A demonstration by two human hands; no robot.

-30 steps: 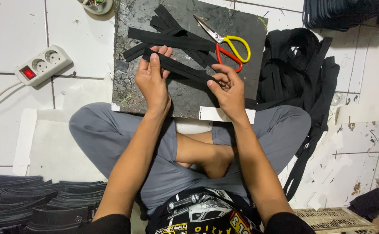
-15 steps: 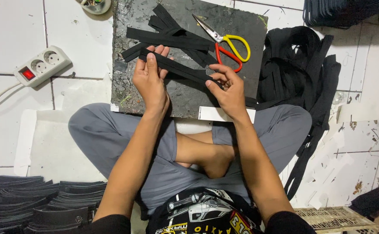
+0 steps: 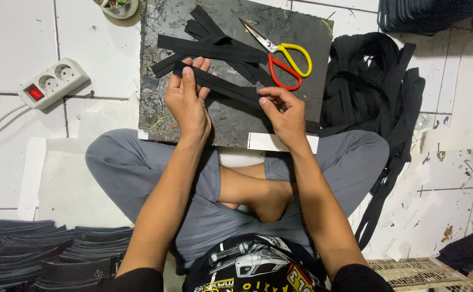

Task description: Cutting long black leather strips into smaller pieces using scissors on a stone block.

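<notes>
While pinched at both ends by left hand [image 3: 186,103] and right hand [image 3: 283,116], black strap [image 3: 223,86] at upper centre: probably light, limp; best gripped near ends.

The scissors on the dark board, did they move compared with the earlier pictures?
No. The scissors lie at the same spot on the dark board, blades pointing to its top edge, beside the cut black strips.

1. I sit on a white tiled floor [image 3: 14,27], stained and scuffed at the right.
2. A dark slab [image 3: 296,27] lies ahead of me.
3. A white power strip [image 3: 52,82], switch lit red, sits far left.
</notes>
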